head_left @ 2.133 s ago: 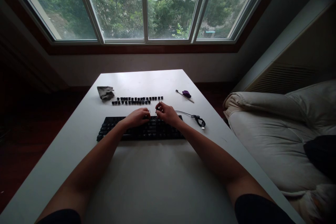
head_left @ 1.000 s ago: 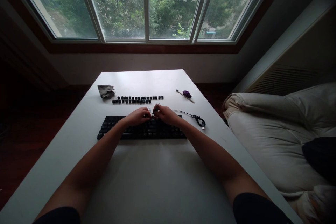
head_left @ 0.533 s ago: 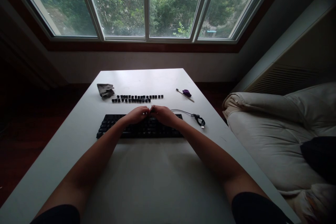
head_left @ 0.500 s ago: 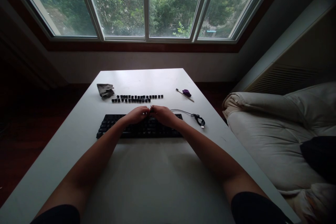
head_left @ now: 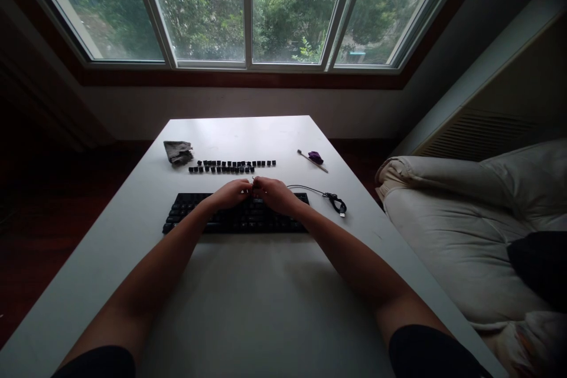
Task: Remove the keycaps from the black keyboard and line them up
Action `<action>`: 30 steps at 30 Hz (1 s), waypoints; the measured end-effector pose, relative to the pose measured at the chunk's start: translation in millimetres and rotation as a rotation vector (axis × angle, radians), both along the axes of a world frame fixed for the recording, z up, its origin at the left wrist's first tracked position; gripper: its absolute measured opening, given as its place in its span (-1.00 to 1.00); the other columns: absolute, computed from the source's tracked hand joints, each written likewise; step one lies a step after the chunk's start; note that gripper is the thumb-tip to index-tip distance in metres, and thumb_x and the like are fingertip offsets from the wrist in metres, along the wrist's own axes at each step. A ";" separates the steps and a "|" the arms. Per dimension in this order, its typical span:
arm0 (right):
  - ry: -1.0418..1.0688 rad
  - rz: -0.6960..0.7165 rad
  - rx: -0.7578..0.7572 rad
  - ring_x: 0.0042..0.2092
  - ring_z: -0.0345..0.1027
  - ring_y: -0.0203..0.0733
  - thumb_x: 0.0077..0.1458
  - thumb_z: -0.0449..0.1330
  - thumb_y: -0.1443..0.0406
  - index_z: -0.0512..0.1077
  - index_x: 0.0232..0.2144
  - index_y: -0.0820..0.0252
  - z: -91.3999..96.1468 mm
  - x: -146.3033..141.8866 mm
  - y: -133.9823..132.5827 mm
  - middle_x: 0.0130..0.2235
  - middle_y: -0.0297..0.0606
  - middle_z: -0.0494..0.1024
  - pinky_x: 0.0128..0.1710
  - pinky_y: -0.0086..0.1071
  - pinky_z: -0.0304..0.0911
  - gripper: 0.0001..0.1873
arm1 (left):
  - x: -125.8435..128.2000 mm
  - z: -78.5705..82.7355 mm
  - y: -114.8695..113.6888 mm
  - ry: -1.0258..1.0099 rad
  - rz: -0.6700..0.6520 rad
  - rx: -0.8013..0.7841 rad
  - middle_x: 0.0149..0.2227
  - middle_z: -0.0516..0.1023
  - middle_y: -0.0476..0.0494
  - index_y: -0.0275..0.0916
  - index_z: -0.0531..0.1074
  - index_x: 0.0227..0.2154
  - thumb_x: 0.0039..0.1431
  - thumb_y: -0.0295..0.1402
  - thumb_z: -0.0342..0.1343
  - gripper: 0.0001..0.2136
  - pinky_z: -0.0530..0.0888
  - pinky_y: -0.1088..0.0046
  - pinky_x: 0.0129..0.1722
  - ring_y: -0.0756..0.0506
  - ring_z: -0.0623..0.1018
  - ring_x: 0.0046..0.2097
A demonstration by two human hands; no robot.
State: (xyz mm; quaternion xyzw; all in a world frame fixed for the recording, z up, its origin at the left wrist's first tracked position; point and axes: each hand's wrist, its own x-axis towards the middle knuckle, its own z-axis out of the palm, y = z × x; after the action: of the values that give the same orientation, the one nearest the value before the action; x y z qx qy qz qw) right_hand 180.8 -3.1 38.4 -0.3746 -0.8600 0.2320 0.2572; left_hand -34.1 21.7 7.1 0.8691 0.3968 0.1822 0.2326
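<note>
A black keyboard (head_left: 248, 225) lies across the white table. Over its back edge, near the middle, my left hand (head_left: 233, 194) and my right hand (head_left: 275, 195) meet, fingertips pinched together. Between them a small thing with a thin shiny part sticks up; it is too small and too covered by fingers to name. Both hands hide part of the keys. Just beyond them, loose black keycaps (head_left: 221, 169) stand in two rows.
A crumpled grey cloth (head_left: 178, 152) lies left of the keycaps. To the right are a toothbrush (head_left: 312, 161) and a purple crumpled thing (head_left: 316, 157). The keyboard's coiled cable (head_left: 339, 205) ends in a USB plug. A pale sofa (head_left: 452, 236) stands beyond the table's right edge.
My fingertips shift very slightly around the small thing. Keyboard, keycaps and the other things stay where they were.
</note>
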 end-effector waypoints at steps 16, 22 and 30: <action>0.076 0.002 -0.181 -0.35 0.40 -0.25 0.20 0.14 0.34 0.43 -0.20 0.16 -12.9 8.0 18.9 -0.40 -0.35 0.57 -0.28 -0.43 0.19 -0.88 | -1.1 -2.9 0.3 0.000 0.001 0.004 -0.20 0.54 -0.10 -0.19 0.58 -0.29 0.18 -0.46 0.05 -0.81 0.44 0.41 -0.12 -0.09 0.51 -0.18; 0.051 0.102 -0.093 -0.30 0.40 -0.26 0.18 0.17 0.37 0.46 -0.20 0.18 -12.1 10.8 16.5 -0.30 -0.31 0.58 -0.25 -0.43 0.20 -0.87 | -3.8 -0.9 1.1 0.001 -0.037 -0.016 -0.21 0.55 -0.10 -0.19 0.57 -0.27 0.18 -0.42 0.10 -0.85 0.43 0.42 -0.12 -0.08 0.51 -0.19; -0.117 0.173 0.092 -0.22 0.42 -0.17 0.21 0.15 0.39 0.44 -0.11 0.16 -6.5 4.3 5.0 -0.15 -0.18 0.57 -0.23 -0.39 0.18 -0.81 | -5.7 -6.2 2.9 -0.010 -0.085 0.048 -0.19 0.53 -0.13 -0.20 0.57 -0.28 0.18 -0.38 0.16 -0.89 0.44 0.40 -0.10 -0.11 0.51 -0.15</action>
State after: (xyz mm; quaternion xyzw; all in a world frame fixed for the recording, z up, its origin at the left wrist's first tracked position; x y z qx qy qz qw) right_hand 185.1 1.8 31.9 -0.2996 -0.9125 0.1913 0.2024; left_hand -39.8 24.6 0.9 0.8894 0.3540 0.1860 0.2214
